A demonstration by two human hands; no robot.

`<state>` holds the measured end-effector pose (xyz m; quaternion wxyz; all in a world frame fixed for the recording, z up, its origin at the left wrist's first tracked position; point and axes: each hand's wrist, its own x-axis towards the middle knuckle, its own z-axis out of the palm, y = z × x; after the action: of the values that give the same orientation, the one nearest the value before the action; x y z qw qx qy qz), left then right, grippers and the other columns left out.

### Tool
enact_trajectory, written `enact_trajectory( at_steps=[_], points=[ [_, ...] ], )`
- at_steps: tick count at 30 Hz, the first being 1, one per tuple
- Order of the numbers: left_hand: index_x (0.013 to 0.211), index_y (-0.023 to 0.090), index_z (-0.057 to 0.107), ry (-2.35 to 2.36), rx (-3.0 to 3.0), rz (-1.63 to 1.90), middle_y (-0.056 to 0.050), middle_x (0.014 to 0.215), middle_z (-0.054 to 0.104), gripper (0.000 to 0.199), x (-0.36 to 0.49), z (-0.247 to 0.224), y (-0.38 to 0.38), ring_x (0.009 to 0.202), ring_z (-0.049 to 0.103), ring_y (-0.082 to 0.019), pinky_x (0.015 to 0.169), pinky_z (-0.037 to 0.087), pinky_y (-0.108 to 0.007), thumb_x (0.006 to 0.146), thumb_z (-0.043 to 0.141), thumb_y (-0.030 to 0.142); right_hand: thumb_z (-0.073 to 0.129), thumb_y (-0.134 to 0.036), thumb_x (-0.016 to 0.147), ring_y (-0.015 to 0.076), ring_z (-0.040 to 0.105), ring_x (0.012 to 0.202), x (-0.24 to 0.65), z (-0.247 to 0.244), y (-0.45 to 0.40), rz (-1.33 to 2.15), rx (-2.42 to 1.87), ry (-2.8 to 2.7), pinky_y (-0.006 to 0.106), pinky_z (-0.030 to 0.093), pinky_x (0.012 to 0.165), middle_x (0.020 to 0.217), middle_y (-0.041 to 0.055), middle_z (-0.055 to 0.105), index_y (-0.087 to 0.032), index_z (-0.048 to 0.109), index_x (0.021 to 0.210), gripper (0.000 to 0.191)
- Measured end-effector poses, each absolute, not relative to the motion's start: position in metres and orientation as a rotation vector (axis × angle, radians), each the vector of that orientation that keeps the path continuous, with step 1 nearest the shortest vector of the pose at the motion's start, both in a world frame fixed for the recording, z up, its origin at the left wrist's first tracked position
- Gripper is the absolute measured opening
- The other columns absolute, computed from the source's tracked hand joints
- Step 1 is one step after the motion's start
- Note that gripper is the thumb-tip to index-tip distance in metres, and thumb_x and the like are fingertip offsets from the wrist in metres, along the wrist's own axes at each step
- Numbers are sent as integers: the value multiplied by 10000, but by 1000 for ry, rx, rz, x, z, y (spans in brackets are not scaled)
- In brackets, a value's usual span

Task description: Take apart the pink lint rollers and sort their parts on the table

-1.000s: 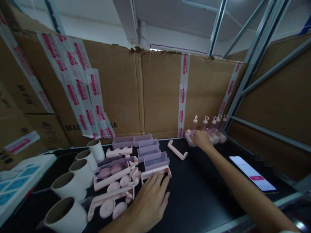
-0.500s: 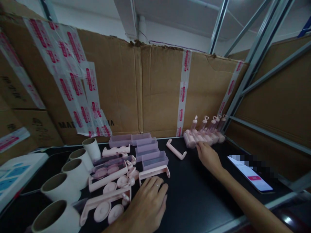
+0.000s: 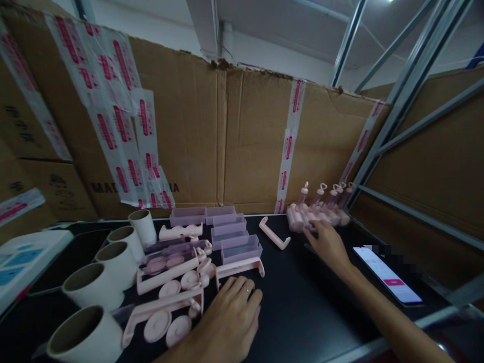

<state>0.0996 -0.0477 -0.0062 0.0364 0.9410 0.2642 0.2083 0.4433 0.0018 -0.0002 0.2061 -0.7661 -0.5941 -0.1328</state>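
My left hand (image 3: 230, 315) lies on the black tabletop, palm down, fingers loosely bent with nothing visible in them. Its fingertips are at the near side of a pale pink bracket (image 3: 242, 267). To its left are more pink brackets (image 3: 166, 307), round pink discs (image 3: 157, 325) and small pink knobs. At the right back, my right hand (image 3: 330, 249) is beside a row of pink assembled pieces (image 3: 298, 217) with clear upright tubes and loop tops. Its thumb and fingers are apart at the front of that row; whether they touch a piece is unclear.
Lilac translucent trays (image 3: 229, 234) stand near the cardboard wall (image 3: 189, 131). White cardboard tubes (image 3: 91, 335) line the left side. A lone pink bracket (image 3: 274, 233) lies in the middle. A lit phone (image 3: 389, 277) is at right, by metal shelf bars (image 3: 416, 209).
The right hand's thumb and fingers have spread apart, and the hand has shifted slightly right at the row. The left hand has hardly moved. The view has tilted a little.
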Motion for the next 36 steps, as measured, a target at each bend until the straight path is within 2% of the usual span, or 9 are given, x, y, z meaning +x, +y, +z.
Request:
enact_trajectory(
  at_steps=[2,6,18,23,27,28,30,32,36],
  points=[
    [1067,173,644,791,2885,608,-94,1076,669,199,99,-4,-49,1025,612,-260,960,512,-458,949,494,118,544,-404,1015,250,667,1027,439,22,22,-326,-2184,-1583,398,545,919,1169,163,673,-113,662,1196,362],
    [1048,180,638,744,2849,549,-75,1048,650,186,97,5,-53,999,602,-234,929,508,-416,946,498,112,643,-378,976,237,653,1096,426,46,55,-265,-2202,-1521,444,573,923,1301,109,627,-167,612,1285,375],
    [1014,185,625,653,2777,563,-61,1035,660,136,87,12,-56,969,604,-226,880,506,-400,957,507,150,637,-378,981,236,648,1108,421,48,54,-106,-2103,-1408,441,570,934,1315,103,620,-182,615,1287,365],
    [1140,209,607,667,2510,757,-53,1099,659,210,85,17,-62,1037,619,-200,952,518,-364,967,506,146,578,-372,987,267,709,958,442,63,40,-10,-1974,-1422,366,582,809,1056,166,730,-77,681,1084,327],
    [1296,238,510,727,2006,972,-66,1176,635,307,87,15,-67,1001,644,-172,904,562,-337,990,539,237,552,-490,968,249,727,831,433,67,-10,252,-1650,-1609,304,579,673,929,106,761,-134,682,1065,391],
    [1350,250,466,714,1893,1013,-81,1220,625,380,88,14,-67,1005,649,-176,876,576,-336,984,566,265,588,-501,949,245,726,834,423,66,-26,352,-1535,-1692,306,583,681,945,101,763,-150,687,1063,382],
    [1454,276,364,671,1731,1054,-122,1356,575,598,90,11,-65,1090,648,-208,857,600,-346,937,663,302,632,-468,938,248,721,961,398,64,-53,501,-1364,-1880,330,592,813,1086,110,755,-174,694,1104,343],
    [1490,283,336,648,1691,1016,-141,1455,526,769,91,9,-62,1213,620,-252,937,596,-390,856,771,293,649,-429,939,246,699,1066,372,61,-72,568,-1271,-2068,353,564,939,1164,108,739,-190,697,1122,305],
    [1394,244,489,696,1781,890,-117,1427,587,641,91,11,-55,1285,603,-275,1108,503,-481,827,785,206,624,-396,963,233,682,1125,347,58,-83,610,-1204,-2225,349,545,986,1210,103,727,-203,688,1159,282]
  ],
)
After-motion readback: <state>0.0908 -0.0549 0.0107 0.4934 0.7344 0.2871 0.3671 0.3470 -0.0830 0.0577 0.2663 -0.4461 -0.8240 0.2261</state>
